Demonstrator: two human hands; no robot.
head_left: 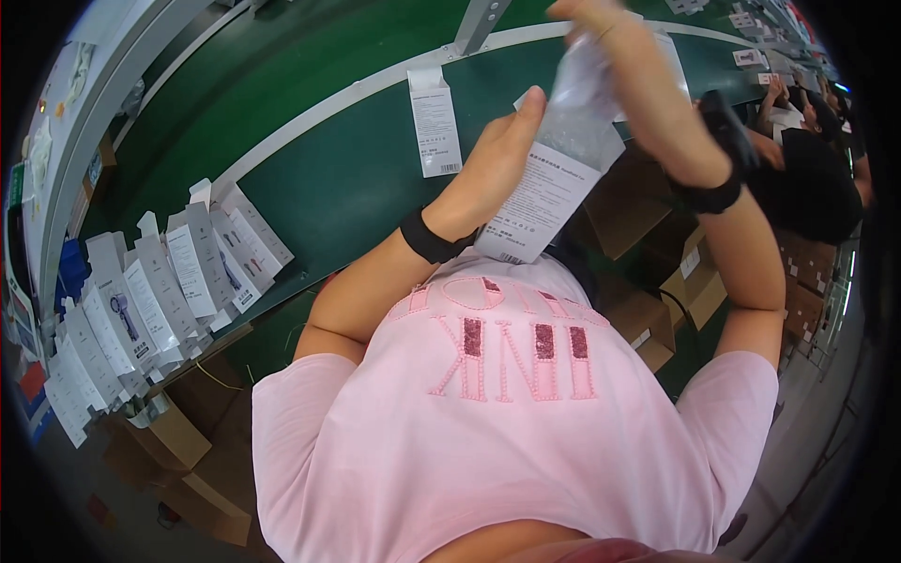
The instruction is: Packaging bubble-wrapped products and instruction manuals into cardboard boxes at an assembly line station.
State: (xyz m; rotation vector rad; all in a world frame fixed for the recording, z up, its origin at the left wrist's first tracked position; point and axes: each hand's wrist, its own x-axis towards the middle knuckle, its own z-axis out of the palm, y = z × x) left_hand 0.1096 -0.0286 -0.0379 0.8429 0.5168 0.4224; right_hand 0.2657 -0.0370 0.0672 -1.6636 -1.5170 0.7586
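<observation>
My left hand point(497, 169) grips a white printed box point(540, 202) by its side, tilted in front of my chest. The box's upper end is open, with flaps point(612, 150) standing out. A clear plastic bag point(579, 94) sticks up out of that opening; what it contains is too blurred to make out. Over the bag is my right hand point(596, 17), smeared by motion and partly cut off by the upper edge. Whether its fingers hold the bag does not show. Another white box point(435, 127) lies on the green bench point(347, 169), left of my left hand, its end flap up.
At the left, several white boxes point(141, 300) with raised flaps stand in a leaning row along the bench edge. A metal post point(481, 26) rises at the far side. Brown cartons point(638, 216) sit below the bench. Co-workers point(807, 174) are at the right.
</observation>
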